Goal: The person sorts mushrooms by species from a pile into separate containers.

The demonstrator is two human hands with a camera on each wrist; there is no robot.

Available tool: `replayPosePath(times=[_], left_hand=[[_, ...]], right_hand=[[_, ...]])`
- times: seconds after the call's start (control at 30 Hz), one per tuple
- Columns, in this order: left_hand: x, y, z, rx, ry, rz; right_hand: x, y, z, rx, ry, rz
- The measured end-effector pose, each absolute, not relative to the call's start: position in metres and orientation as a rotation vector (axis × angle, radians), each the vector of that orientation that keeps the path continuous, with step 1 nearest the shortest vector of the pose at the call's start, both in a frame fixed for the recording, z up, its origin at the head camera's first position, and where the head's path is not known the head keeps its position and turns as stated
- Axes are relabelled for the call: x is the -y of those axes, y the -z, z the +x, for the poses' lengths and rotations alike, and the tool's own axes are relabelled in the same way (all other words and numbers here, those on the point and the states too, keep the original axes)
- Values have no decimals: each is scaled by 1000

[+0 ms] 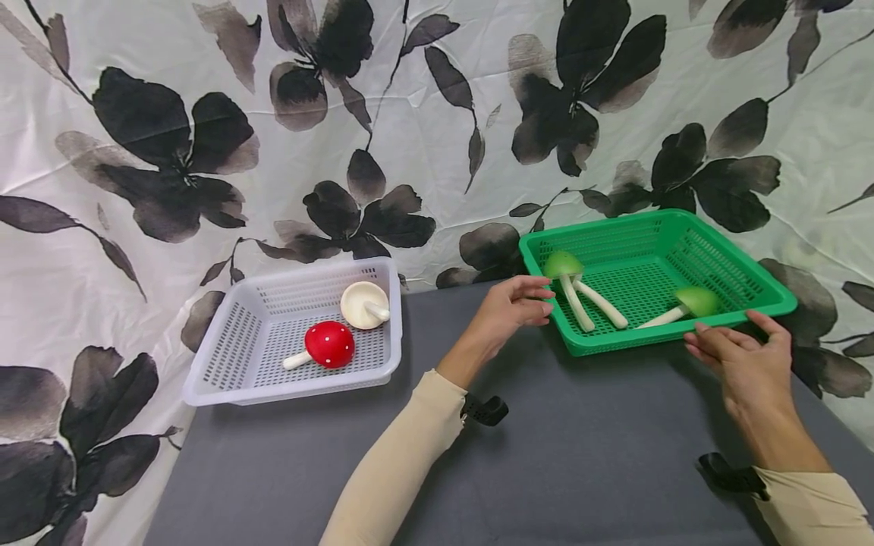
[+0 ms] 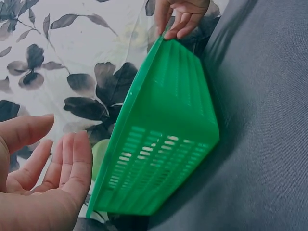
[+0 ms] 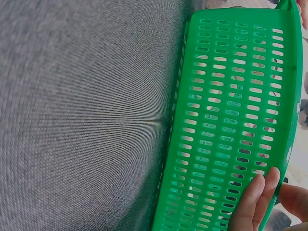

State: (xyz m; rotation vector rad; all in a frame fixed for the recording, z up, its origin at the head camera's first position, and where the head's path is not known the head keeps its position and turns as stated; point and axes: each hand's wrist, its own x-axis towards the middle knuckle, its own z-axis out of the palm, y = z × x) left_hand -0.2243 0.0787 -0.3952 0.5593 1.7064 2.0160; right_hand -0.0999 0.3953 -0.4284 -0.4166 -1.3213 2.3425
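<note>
A green plastic basket (image 1: 655, 262) stands at the right, holding green-capped toy mushrooms: one at its left end (image 1: 563, 264) beside another white stem (image 1: 602, 303), and one near the front wall (image 1: 698, 301). My right hand (image 1: 747, 364) pinches the front rim near the right corner, fingers against the outer wall (image 3: 226, 120) and thumb over the rim. Just off the basket's left end is my left hand (image 1: 508, 307), its fingers loosely extended toward the rim. In the left wrist view a gap shows between that thumb and the fingers (image 2: 79, 159), with nothing held.
A white basket (image 1: 287, 394) stands on the left, with a red white-dotted mushroom (image 1: 330, 344) and a cream mushroom (image 1: 362, 305) inside. Dark grey cloth (image 1: 546, 455) covers the table. Behind hangs a floral curtain (image 1: 444, 136), close against both baskets.
</note>
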Motion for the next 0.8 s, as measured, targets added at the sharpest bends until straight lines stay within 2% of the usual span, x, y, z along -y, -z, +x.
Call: replayPosePath(times=[0.8], left_hand=[[-12, 401, -210, -1766, -2080, 492]], right_hand=[[-395, 427, -101, 1329, -2345, -454]])
